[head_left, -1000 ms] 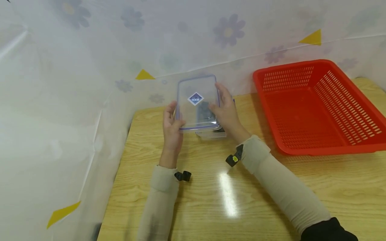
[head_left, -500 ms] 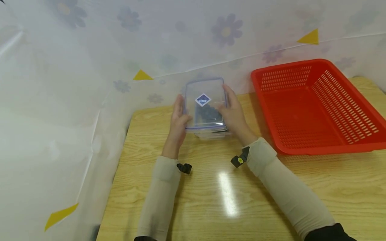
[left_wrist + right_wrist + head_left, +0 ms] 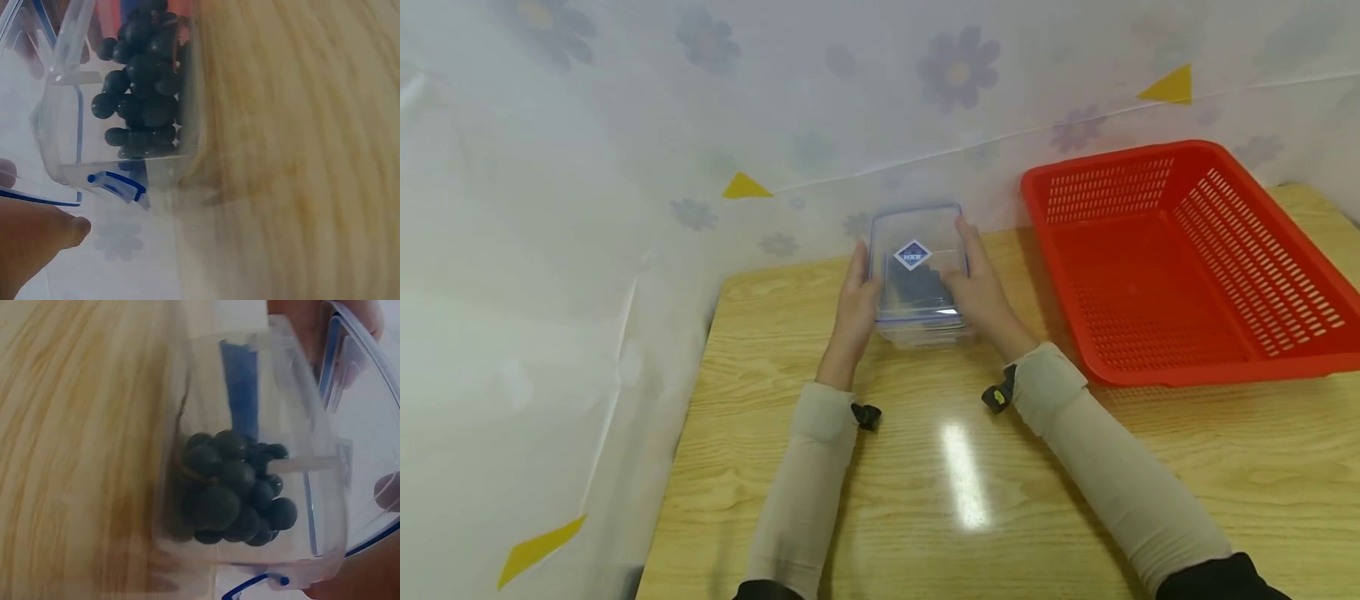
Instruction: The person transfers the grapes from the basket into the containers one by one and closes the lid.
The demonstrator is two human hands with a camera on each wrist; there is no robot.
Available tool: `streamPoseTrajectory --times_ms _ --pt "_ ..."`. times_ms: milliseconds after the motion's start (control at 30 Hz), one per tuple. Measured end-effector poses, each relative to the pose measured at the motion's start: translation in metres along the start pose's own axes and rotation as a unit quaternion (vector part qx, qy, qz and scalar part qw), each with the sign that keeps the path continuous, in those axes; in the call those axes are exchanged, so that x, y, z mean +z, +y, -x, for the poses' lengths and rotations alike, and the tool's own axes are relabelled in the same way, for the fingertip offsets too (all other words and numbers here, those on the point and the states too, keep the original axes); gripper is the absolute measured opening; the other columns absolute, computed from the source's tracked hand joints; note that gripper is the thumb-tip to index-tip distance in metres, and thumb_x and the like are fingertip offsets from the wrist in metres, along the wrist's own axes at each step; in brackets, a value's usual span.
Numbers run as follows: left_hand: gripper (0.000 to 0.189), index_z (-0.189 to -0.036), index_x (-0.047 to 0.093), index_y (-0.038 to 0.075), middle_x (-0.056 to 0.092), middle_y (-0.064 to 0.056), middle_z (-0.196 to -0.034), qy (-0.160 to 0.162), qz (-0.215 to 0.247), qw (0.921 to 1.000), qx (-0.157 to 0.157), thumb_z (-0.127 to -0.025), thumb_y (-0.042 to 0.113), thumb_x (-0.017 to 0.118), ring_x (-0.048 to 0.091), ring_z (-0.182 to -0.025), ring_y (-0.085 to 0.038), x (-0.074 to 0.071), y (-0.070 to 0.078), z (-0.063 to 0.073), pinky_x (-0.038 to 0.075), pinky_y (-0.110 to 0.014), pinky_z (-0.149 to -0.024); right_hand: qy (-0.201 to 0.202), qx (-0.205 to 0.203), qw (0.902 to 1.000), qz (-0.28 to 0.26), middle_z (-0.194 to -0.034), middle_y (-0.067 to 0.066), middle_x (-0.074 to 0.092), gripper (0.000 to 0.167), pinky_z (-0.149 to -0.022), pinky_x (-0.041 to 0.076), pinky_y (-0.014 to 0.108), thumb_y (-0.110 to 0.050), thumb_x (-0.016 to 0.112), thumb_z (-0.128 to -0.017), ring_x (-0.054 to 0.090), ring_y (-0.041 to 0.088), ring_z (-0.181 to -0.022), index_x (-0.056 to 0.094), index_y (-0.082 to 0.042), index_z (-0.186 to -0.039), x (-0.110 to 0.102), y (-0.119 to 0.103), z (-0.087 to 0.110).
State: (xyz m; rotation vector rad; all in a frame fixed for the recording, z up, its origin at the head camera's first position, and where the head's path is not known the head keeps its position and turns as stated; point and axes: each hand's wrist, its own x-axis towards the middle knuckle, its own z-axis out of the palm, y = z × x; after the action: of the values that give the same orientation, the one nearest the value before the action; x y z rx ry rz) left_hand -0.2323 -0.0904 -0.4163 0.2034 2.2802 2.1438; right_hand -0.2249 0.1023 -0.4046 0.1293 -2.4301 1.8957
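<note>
A clear plastic lid with a blue rim and a diamond-shaped sticker lies over a clear food container on the table. My left hand grips the lid's left edge, thumb on top. On the opposite edge my right hand holds it, its thumb also over the top. Dark grapes fill part of the container. In the right wrist view the lid stands tilted from the container's rim, with a gap between them. A blue-edged locking flap hangs out from the container's side.
To the right stands a large red plastic basket with slotted walls. Behind the wooden table rises a flower-patterned sheet, close to the container's far side. A white sheet also covers the left.
Both hands have brought the lid rightward and down, from being offset to the left to lying over the container. The red basket and the container have stayed in place.
</note>
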Motion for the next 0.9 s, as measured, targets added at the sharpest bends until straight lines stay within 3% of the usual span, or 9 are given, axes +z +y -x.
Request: streamPoseTrajectory --times_ms 167,433,900 --pt "0.064 -0.163 0.012 0.008 0.011 -0.003 -0.168 0.001 -0.031 0.9993 -0.018 -0.103 0.005 0.037 0.010 -0.151 -0.011 0.001 -0.004 0.000 0.009 -0.021 -0.119 -0.014 -0.013 0.9984 0.054 -0.170 0.006 0.001 0.076 -0.122 0.000 0.041 -0.005 0.048 -0.096 -0.004 0.017 -0.153 0.016 -0.017 -0.164 0.001 0.005 -0.001" --pt "0.064 -0.162 0.012 0.007 0.009 -0.004 -0.168 -0.007 -0.052 0.9985 -0.015 -0.103 0.006 0.036 0.009 -0.152 -0.012 0.005 -0.009 -0.001 0.009 -0.022 -0.119 -0.036 -0.024 0.9946 0.094 -0.168 0.016 0.006 0.074 -0.122 0.000 0.044 -0.004 0.047 -0.096 -0.004 0.025 -0.154 0.016 -0.012 -0.163 -0.002 0.011 -0.007" --pt "0.062 -0.161 0.007 0.000 0.002 -0.016 -0.168 -0.033 -0.111 0.9928 -0.030 -0.105 0.010 0.032 0.002 -0.153 -0.018 0.009 -0.014 -0.005 0.004 -0.025 -0.120 -0.046 -0.010 0.9927 0.111 -0.167 0.020 -0.001 0.070 -0.122 0.003 0.049 -0.007 0.045 -0.098 -0.003 0.029 -0.153 0.020 -0.011 -0.163 -0.004 0.023 -0.011"
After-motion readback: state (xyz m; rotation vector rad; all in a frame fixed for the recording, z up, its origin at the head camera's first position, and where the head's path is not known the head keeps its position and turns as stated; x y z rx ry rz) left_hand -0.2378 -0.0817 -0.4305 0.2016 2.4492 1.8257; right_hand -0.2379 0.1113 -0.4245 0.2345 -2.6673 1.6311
